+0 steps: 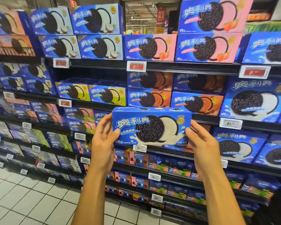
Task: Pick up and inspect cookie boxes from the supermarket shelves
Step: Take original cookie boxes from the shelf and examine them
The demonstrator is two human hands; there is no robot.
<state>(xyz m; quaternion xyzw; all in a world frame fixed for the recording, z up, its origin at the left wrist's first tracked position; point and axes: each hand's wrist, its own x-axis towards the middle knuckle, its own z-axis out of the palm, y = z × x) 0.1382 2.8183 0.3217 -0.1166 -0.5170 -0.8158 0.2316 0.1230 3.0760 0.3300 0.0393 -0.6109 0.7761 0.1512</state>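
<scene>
Cookie box, a blue rectangular carton printed with a dark sandwich cookie and white cream (151, 126), is gripped at its two short ends; the left hand (102, 143) clamps one end, the right hand (203, 143) the other, so no finger covers the print; it is held level, front face toward the camera, probably for reading; it hangs in the air before the dark metal supermarket shelves (177, 66), apart from the stacked blue boxes.

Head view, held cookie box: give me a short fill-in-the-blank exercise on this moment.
1. The blue cookie box is held by ____ hands.
2. The left hand grips the box's ____ end.
3. The cream on the held box's cookie picture is ____.
4. The floor is covered in pale ____.

Missing words: two; left; white; tiles
</scene>
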